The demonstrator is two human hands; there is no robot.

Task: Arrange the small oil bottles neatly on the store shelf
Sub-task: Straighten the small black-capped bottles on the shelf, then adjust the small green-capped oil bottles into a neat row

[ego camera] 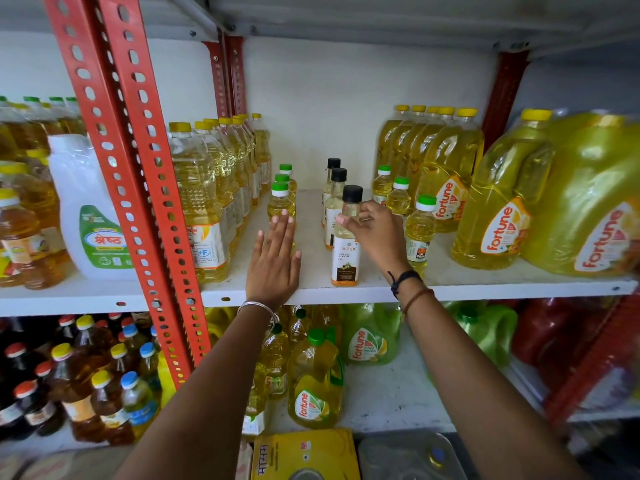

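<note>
On the white middle shelf (311, 292) stand three rows of small bottles. At the left is a row of three green-capped oil bottles (281, 199). My left hand (273, 261) lies flat with fingers together against the front one, holding nothing. In the middle is a row of three black-capped coconut oil bottles. My right hand (375, 230) grips the front coconut oil bottle (346, 254) at its shoulder, and the bottle stands upright on the shelf. Right of it stand three more green-capped small bottles (419, 230).
Tall yellow-capped oil bottles (207, 202) line the left side, large Fortune jugs (498, 209) the right. A red slotted upright (138, 168) stands at the left. The lower shelf holds more oil bottles and green jugs (370, 341). Bare shelf shows between the small rows.
</note>
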